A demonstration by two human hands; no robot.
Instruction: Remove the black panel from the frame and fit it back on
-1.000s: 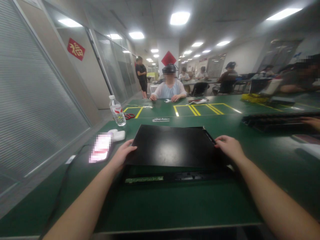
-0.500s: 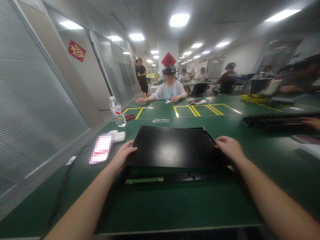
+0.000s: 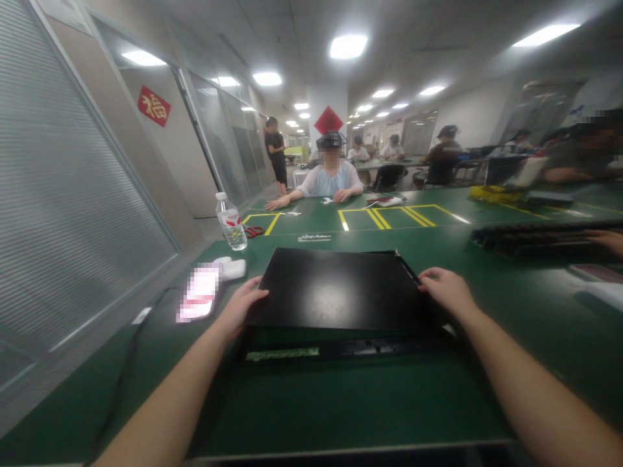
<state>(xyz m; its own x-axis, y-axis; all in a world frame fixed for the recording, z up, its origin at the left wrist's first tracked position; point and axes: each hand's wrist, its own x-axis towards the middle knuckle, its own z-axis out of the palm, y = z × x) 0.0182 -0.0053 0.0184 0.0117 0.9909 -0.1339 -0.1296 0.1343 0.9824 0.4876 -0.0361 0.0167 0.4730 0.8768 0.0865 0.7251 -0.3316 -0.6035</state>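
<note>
Panel (image 3: pixel 335 285), flat, black and shiny, lies between my hands, over a black frame (image 3: pixel 384 347) on the green table (image 3: pixel 350 408). From far off, I see my left hand (image 3: pixel 242 303) pinching its left edge, thumb on top. My right hand (image 3: pixel 446 290) pinches the right edge; I can't tell if it has the frame's rim too. It looks part done to me: the panel is over the frame but sits crooked, and the near strip with the green circuit board (image 3: pixel 282 354) is bare. I can't tell if they are joined. To the left are a lit phone (image 3: pixel 200 292), a water bottle (image 3: pixel 232 224) and red scissors (image 3: pixel 254 231). Across sits a person (image 3: pixel 331 180).
</note>
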